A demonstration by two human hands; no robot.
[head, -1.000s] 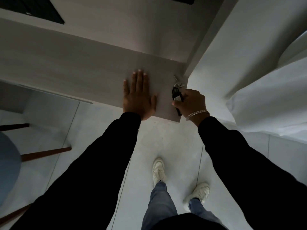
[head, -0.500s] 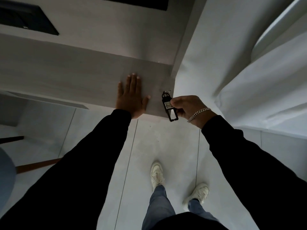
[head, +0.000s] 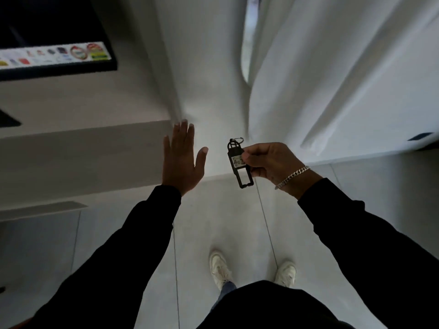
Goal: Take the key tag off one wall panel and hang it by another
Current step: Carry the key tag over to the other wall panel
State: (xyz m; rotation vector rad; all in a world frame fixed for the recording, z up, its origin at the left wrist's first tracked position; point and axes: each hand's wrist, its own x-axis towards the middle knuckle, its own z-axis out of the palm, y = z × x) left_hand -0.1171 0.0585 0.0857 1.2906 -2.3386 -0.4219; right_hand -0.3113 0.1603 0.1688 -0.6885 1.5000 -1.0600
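Our right hand [head: 270, 162] pinches the black key tag [head: 238, 162] between thumb and fingers, the tag hanging free in the air with its ring [head: 238, 140] uppermost, clear of any wall. Our left hand [head: 183, 160] is spread flat and empty beside the grey wall panel [head: 83, 153]. We judge the tag is off; next we must carry it to another panel and find its hook.
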